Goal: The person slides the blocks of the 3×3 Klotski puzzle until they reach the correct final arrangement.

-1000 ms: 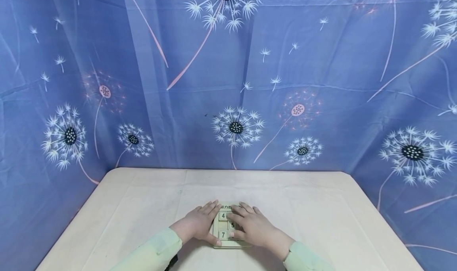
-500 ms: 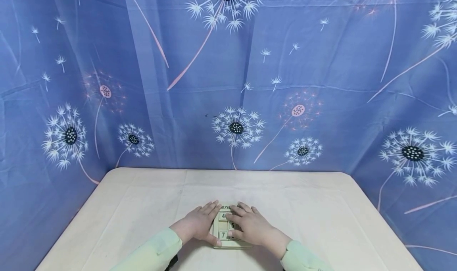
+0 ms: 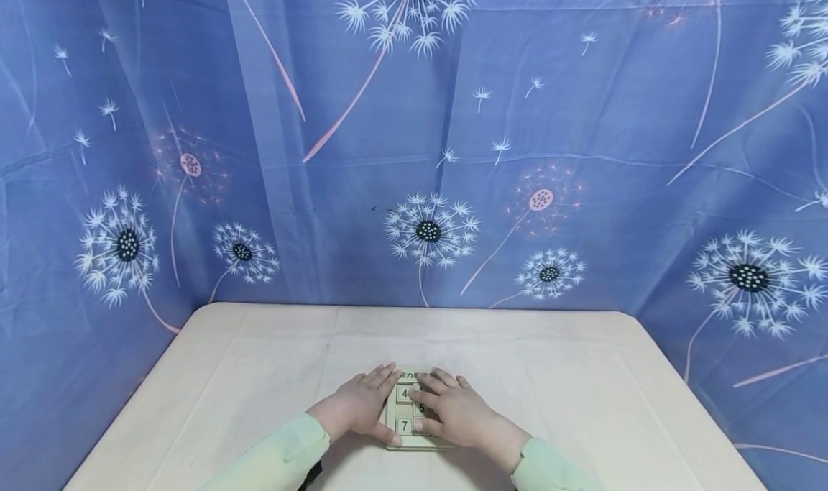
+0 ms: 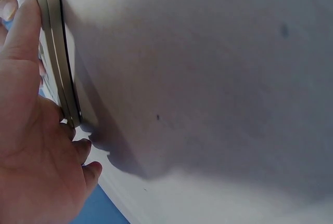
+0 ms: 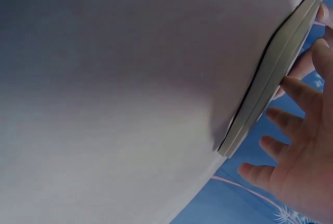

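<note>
A pale yellow-green sliding number puzzle (image 3: 417,443) lies flat on the table. Its tile 4 (image 3: 404,393) and tile 7 (image 3: 404,426) show at the left, with a gap between them; tile 5 (image 3: 421,408) is partly visible. My left hand (image 3: 362,401) holds the puzzle's left side, thumb at the near corner and fingers toward the far one. Over the right half spreads my right hand (image 3: 462,408), fingertips on the tiles, which it mostly hides. Both wrist views show the puzzle's side edge (image 4: 60,57) near the hand.
A cream cloth covers the table (image 3: 259,376), which has rounded far corners. Behind and beside it hangs a blue curtain (image 3: 349,246) printed with dandelions. Pale green sleeves (image 3: 278,451) cover both forearms.
My right hand has shifted slightly left over the tiles, with small finger movements. The left hand stays in place on the puzzle's side.
</note>
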A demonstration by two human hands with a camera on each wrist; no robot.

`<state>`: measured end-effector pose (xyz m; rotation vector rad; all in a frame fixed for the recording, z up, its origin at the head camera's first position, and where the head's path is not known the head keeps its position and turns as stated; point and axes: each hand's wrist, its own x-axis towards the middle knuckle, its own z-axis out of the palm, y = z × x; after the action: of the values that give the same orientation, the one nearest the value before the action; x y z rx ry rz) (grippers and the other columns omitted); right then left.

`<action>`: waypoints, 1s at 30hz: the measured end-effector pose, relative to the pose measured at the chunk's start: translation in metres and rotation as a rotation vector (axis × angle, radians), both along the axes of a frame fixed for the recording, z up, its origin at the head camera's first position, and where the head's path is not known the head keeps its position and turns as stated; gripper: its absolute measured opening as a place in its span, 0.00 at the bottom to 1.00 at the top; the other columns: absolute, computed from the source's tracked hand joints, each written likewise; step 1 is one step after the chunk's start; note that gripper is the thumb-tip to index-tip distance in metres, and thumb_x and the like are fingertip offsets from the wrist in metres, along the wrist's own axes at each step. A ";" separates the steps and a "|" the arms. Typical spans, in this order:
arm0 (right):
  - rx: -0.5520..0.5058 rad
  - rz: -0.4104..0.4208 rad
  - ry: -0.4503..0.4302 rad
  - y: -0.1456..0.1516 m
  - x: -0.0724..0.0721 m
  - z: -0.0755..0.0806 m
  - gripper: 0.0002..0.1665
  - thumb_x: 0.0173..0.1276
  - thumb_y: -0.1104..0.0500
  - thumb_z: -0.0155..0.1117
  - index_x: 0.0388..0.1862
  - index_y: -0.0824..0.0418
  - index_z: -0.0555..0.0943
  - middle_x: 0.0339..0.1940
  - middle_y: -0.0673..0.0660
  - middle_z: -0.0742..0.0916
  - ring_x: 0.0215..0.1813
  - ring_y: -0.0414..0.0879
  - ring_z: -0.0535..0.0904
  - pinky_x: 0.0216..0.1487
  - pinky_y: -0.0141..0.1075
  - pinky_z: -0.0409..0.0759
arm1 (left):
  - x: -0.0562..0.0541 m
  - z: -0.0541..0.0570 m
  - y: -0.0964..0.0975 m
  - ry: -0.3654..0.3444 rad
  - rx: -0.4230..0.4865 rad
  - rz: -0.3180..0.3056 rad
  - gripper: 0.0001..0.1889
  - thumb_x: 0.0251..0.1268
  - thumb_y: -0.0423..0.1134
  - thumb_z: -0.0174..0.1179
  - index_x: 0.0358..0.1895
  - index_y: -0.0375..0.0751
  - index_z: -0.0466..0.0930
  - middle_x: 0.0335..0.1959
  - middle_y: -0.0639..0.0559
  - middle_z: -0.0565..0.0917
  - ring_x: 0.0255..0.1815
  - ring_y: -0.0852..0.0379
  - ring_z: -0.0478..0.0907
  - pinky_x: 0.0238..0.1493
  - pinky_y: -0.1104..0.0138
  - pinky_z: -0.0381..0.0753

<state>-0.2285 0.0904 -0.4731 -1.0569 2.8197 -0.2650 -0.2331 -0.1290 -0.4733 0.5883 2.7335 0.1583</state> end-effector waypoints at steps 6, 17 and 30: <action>0.007 0.012 0.022 0.001 0.003 0.001 0.33 0.72 0.34 0.60 0.70 0.48 0.79 0.77 0.57 0.76 0.79 0.62 0.68 0.70 0.70 0.73 | 0.000 0.001 0.000 -0.006 0.000 0.005 0.63 0.46 0.74 0.70 0.82 0.40 0.55 0.85 0.46 0.55 0.86 0.47 0.53 0.84 0.49 0.61; 0.003 0.015 0.009 0.003 0.006 -0.002 0.31 0.72 0.36 0.61 0.69 0.45 0.79 0.77 0.56 0.76 0.80 0.62 0.68 0.71 0.69 0.73 | 0.002 0.003 0.001 -0.001 0.000 0.005 0.63 0.46 0.73 0.70 0.81 0.40 0.55 0.85 0.45 0.56 0.86 0.48 0.54 0.84 0.49 0.62; 0.012 0.021 0.001 0.005 0.008 -0.003 0.30 0.71 0.35 0.61 0.69 0.42 0.79 0.77 0.55 0.77 0.79 0.61 0.68 0.71 0.68 0.74 | 0.004 0.006 0.003 0.003 -0.004 0.015 0.63 0.44 0.73 0.70 0.81 0.39 0.57 0.84 0.46 0.58 0.86 0.48 0.55 0.84 0.50 0.62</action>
<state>-0.2204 0.0949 -0.4756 -1.0836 2.8057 -0.2459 -0.2294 -0.1262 -0.4670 0.5670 2.7409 0.1555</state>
